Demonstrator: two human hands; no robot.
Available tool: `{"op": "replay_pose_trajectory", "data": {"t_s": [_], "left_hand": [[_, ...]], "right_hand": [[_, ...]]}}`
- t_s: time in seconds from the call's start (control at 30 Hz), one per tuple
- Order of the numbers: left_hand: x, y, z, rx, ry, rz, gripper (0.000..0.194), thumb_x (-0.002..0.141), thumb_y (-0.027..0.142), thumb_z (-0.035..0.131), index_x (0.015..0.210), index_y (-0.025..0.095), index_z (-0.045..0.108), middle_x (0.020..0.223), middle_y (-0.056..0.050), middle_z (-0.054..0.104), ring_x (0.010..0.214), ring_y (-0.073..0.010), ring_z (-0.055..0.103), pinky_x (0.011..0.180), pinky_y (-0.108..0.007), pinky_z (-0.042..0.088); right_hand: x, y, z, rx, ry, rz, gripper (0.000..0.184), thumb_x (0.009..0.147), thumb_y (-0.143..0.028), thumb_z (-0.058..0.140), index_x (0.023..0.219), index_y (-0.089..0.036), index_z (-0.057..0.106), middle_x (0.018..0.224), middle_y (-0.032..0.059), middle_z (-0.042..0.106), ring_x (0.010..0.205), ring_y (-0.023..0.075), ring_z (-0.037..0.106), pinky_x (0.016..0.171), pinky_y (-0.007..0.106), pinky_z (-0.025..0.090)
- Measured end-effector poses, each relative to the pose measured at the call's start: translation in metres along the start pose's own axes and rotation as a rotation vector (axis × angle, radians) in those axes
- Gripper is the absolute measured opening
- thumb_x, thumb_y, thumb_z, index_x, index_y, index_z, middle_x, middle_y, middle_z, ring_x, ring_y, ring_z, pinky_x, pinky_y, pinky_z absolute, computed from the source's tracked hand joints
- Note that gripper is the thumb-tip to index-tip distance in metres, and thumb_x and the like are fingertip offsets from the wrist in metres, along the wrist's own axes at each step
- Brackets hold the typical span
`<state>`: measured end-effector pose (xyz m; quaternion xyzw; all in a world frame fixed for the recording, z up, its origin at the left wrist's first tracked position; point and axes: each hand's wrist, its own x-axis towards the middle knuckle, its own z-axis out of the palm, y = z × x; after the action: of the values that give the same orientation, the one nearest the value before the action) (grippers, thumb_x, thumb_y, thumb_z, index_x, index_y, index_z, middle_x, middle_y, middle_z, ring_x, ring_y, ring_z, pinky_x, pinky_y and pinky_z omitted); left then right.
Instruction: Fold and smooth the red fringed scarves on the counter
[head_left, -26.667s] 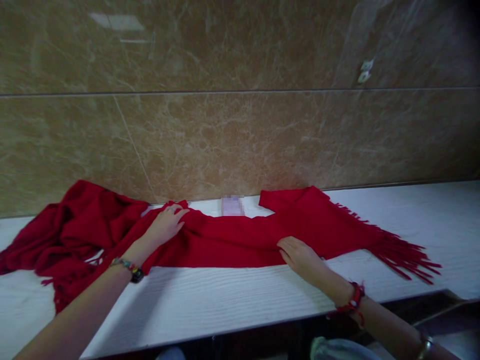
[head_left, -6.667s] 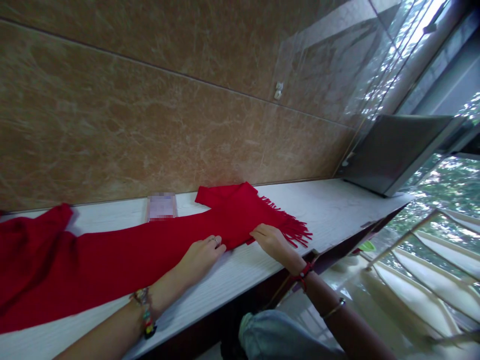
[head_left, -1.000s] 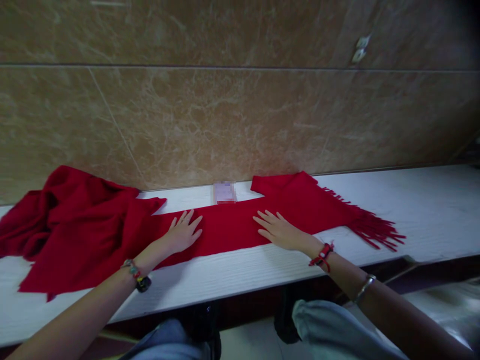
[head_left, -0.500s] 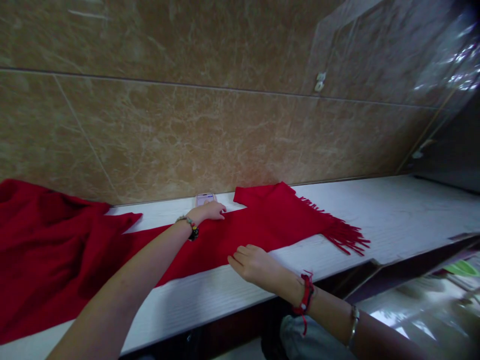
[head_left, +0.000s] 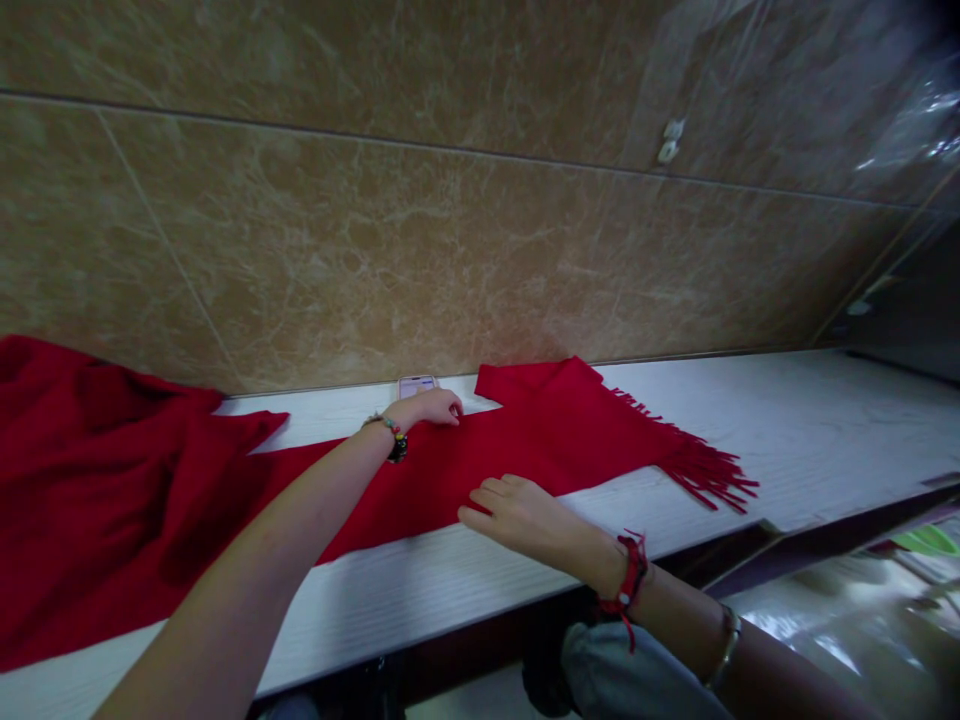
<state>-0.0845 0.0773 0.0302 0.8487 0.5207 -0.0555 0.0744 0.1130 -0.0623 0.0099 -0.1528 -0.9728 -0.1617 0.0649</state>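
Observation:
A long red scarf (head_left: 442,477) with a fringed right end lies along a white counter. Its middle is a smooth, flat strip, while the left part is heaped in loose folds. At the strip's far edge my left hand (head_left: 429,407) has its fingers curled down, closed on the cloth. My right hand (head_left: 529,515) is at the near edge, fingers bent and pinched at the scarf's border; its fingertips are partly hidden. Just behind my left hand lies a phone (head_left: 415,384), partly covered by that hand.
A brown marble-tiled wall (head_left: 420,250) rises along the back of the white counter (head_left: 750,410). The counter's front edge runs below my forearms, above dark openings. A dark box-like object (head_left: 907,320) stands at the far right. A green bowl-like item (head_left: 928,540) sits low at the right.
A second ago both hands lay flat and spread on the scarf. My left hand has moved to its far edge and my right to its near edge, with fingers closed. The view has turned right.

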Motion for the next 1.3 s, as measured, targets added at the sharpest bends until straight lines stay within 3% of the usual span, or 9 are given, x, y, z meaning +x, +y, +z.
{"op": "replay_pose_trajectory", "data": {"t_s": [0.2,0.43,0.7,0.97,1.3], "left_hand": [[0.001,0.002,0.001,0.011,0.007,-0.019,0.031,0.068,0.022,0.055,0.097,0.014,0.065,0.09,-0.006,0.068,0.072,-0.0148,0.059,0.062,-0.02,0.041],[0.0,0.003,0.001,0.026,0.034,-0.024,0.028,0.07,0.021,0.054,0.095,0.014,0.065,0.09,-0.006,0.068,0.075,-0.0153,0.06,0.062,-0.02,0.04],[-0.004,-0.004,0.001,-0.026,0.028,-0.005,0.031,0.068,0.023,0.056,0.097,0.014,0.064,0.092,-0.006,0.067,0.076,-0.0148,0.06,0.064,-0.019,0.041],[-0.015,-0.009,-0.005,-0.057,0.017,0.02,0.037,0.066,0.023,0.059,0.102,0.014,0.062,0.094,-0.006,0.066,0.079,-0.015,0.058,0.067,-0.019,0.041],[-0.008,-0.009,-0.004,-0.164,0.069,-0.047,0.039,0.064,0.023,0.059,0.102,0.013,0.061,0.087,-0.006,0.067,0.072,-0.016,0.058,0.062,-0.021,0.04]], "right_hand": [[0.014,-0.004,-0.002,-0.035,-0.036,-0.038,0.016,0.085,-0.013,0.043,0.1,-0.017,0.045,0.072,0.0016,0.058,0.065,0.0147,0.054,0.053,0.027,0.034],[0.013,-0.004,0.006,-0.076,0.042,0.014,0.02,0.087,-0.018,0.041,0.107,-0.022,0.045,0.075,0.0014,0.056,0.067,0.0139,0.053,0.055,0.027,0.034],[0.006,0.001,0.015,-0.086,0.121,0.035,0.011,0.083,-0.01,0.044,0.078,-0.013,0.053,0.077,0.0048,0.054,0.073,0.0163,0.047,0.061,0.029,0.034],[0.013,-0.011,0.012,-0.066,0.189,0.067,0.01,0.085,-0.012,0.042,0.089,-0.015,0.051,0.072,0.0028,0.053,0.07,0.017,0.045,0.058,0.03,0.031],[0.011,-0.017,0.013,-0.099,0.15,0.157,0.006,0.08,-0.008,0.047,0.08,-0.013,0.051,0.072,0.005,0.056,0.067,0.0176,0.048,0.057,0.029,0.033]]}}
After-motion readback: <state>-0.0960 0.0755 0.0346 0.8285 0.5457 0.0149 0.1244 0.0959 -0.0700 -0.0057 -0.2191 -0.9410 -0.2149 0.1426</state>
